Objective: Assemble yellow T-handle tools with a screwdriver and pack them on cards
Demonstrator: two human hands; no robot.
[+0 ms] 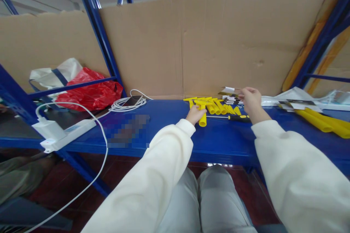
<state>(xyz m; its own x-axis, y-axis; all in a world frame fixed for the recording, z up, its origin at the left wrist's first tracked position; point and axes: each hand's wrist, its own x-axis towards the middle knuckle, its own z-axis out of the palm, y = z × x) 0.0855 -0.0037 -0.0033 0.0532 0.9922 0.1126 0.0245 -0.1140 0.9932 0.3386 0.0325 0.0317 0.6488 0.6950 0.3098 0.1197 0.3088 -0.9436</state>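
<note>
My left hand (194,114) is closed around a yellow plastic handle (202,117) that lies on the blue shelf (218,138). Just behind it is a row of several more yellow handles (216,106). My right hand (251,98) is held a little above the shelf, its fingers pinched on a small thin dark piece (232,94) near a little pile of similar dark pieces (231,100). A screwdriver with a black and yellow grip (235,117) rests on the shelf below my right hand. Both arms are in white sleeves.
Brown cardboard (191,43) backs the shelf. A phone on a coiled white cable (131,102), a white power strip (64,133), a red plastic bag (90,91) and a white bag (54,74) sit left. Longer yellow tubes (322,122) and clear wrappers (290,98) lie right.
</note>
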